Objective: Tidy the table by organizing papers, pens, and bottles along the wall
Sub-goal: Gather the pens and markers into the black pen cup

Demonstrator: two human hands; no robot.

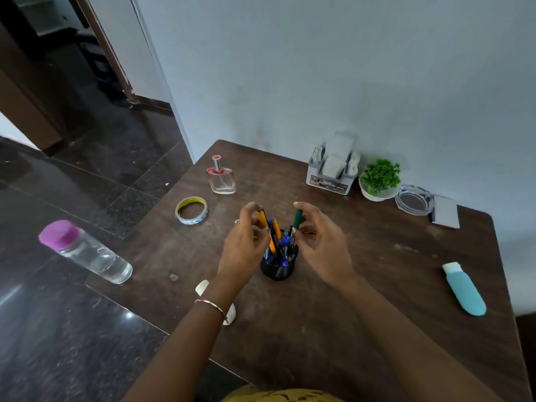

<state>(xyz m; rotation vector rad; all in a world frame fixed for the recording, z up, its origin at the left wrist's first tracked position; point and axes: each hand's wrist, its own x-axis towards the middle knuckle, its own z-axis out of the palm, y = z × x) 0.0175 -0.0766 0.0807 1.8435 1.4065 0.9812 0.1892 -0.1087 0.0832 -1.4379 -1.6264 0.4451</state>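
**Both hands on pens in holder**

Left hand (pixel 246 245): fingers curled, pinching the top of the yellow pen (pixel 263 219). Right hand (pixel 323 245): thumb and forefinger pinch the green pen (pixel 297 219), other fingers loosely spread. Both pens stand in the black mesh pen holder (pixel 278 269), mid-table (pixel 290 329), well apart from the wall. Water bottle (pixel 87 252) at left table edge, perfume bottle (pixel 221 179) upright back-left, blue tube (pixel 465 288) right.
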